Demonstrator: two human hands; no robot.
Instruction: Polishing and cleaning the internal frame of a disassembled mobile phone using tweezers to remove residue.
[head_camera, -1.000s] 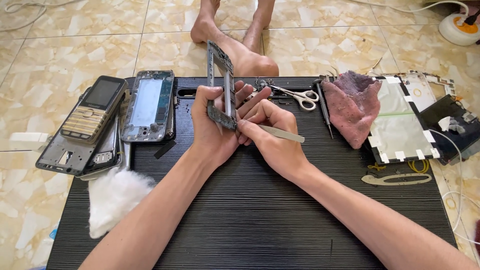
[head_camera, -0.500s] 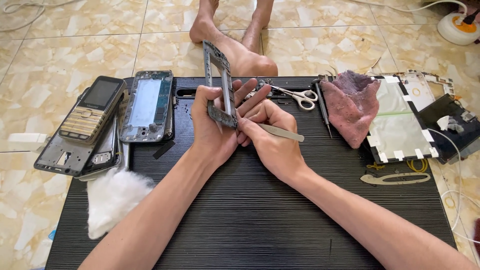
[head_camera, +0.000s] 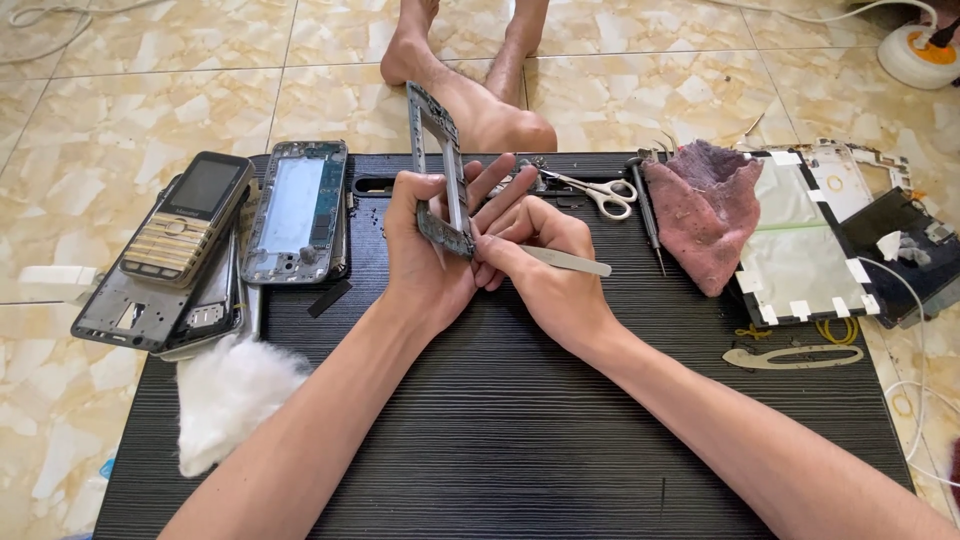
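Note:
My left hand (head_camera: 425, 255) holds a bare phone frame (head_camera: 436, 165) upright above the black ribbed work mat (head_camera: 520, 420), gripping its lower end. My right hand (head_camera: 545, 265) is closed on metal tweezers (head_camera: 565, 261), whose tip rests against the bottom edge of the frame, next to my left thumb. Both forearms reach in from the bottom of the view.
At left lie a keypad phone (head_camera: 190, 215), a phone midframe (head_camera: 297, 210), other phone shells (head_camera: 150, 305) and white cotton (head_camera: 230, 395). Scissors (head_camera: 600, 195), a screwdriver (head_camera: 648, 215), a pink cloth (head_camera: 705, 205) and a taped screen panel (head_camera: 800, 245) sit at right. My bare feet (head_camera: 470, 75) rest beyond the mat.
The frame and both hands have shifted slightly; the tweezers stay at the frame's lower edge.

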